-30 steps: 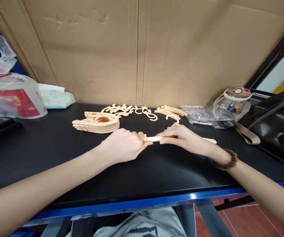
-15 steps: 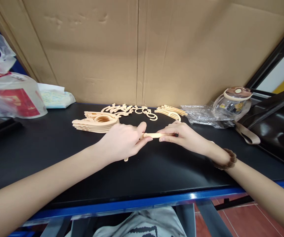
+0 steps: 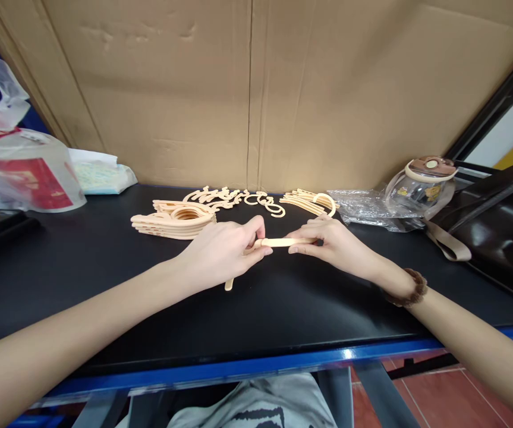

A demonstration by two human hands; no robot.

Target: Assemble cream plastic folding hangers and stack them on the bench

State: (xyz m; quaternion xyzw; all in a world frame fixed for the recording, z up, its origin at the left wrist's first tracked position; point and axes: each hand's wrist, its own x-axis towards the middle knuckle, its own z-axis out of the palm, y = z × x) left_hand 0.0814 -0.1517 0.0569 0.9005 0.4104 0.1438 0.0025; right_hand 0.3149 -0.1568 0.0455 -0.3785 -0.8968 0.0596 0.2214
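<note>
A beige plastic clothes hanger [image 3: 278, 242] is held level between my two hands above the black table. My left hand [image 3: 227, 246] pinches its left part with thumb and curled fingers. Below that palm a beige strip end [image 3: 229, 285] pokes out; how it joins the hanger is hidden. My right hand [image 3: 323, 241] grips the right part, thumb underneath and fingers on top. A curved beige hook [image 3: 331, 202] rises just behind the right fingers; whether it belongs to the held hanger is hard to see.
Behind my left hand lies a stack of beige hanger pieces [image 3: 171, 224]. Farther back are loose hooks [image 3: 276, 209] and thin bars [image 3: 303, 201]. Clear plastic wrap [image 3: 363, 209], a lidded jug [image 3: 423, 187] and a dark bag [image 3: 501, 220] stand right; a plastic bag [image 3: 28, 172] and a tissue pack [image 3: 102, 175] left.
The curved hook behind my right hand has swung up and stands higher. My left fingers have shifted slightly on the hanger, and more of the strip below that hand shows.
</note>
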